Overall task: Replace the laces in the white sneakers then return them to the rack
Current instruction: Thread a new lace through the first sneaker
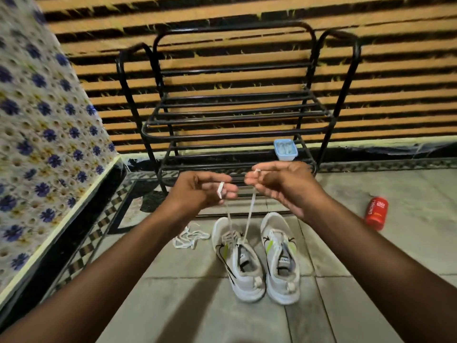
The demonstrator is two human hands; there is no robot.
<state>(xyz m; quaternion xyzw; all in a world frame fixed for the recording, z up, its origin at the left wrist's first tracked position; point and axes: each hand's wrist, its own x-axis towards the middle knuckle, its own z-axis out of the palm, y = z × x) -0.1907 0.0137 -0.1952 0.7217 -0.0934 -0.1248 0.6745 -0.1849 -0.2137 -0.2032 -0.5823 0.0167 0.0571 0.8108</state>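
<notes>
Two white sneakers stand side by side on the tiled floor, toes toward the rack. The left sneaker (236, 261) has a white lace (250, 214) threaded through its front eyelets, and both ends rise taut to my hands. My left hand (200, 191) pinches one lace end. My right hand (279, 183) pinches the other end, a little higher. The right sneaker (280, 258) shows no lace. A loose white lace (189, 237) lies bunched on the floor to the left of the shoes. The black metal shoe rack (232, 115) stands behind my hands.
A small pale blue plastic tub (285, 149) sits on the rack's lower shelf at the right. A red bottle (376, 213) lies on the floor to the right. A flower-patterned covered surface (39, 134) fills the left side. A striped wall is behind the rack.
</notes>
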